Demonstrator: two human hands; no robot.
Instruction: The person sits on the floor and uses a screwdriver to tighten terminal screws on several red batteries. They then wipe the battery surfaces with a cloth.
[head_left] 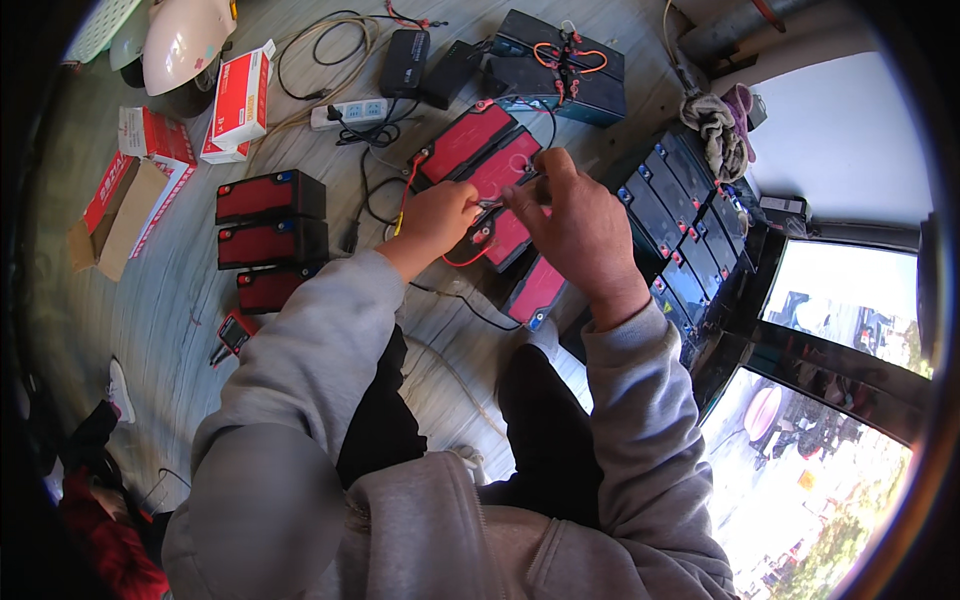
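Both my hands meet in front of me above a group of red-topped black batteries (462,142) on the floor. My left hand (437,222) is closed in a pinch. Opposite it, the bent fingers of my right hand (578,225) are closed too. Something small and thin sits between the fingertips, too small to name. A red wire (408,185) with a yellow section runs from one battery down beside my left hand. Another red wire loops below, near a battery terminal. Closest to my feet lies one more red-topped battery (535,292).
Three red-topped batteries (270,200) stand at left, near a red-and-black meter-like device (235,332). Behind are a power strip (350,113), black adapters (404,62), cables and dark batteries (510,75). Dark blue batteries (665,185) line the right. An open carton (125,200) lies far left.
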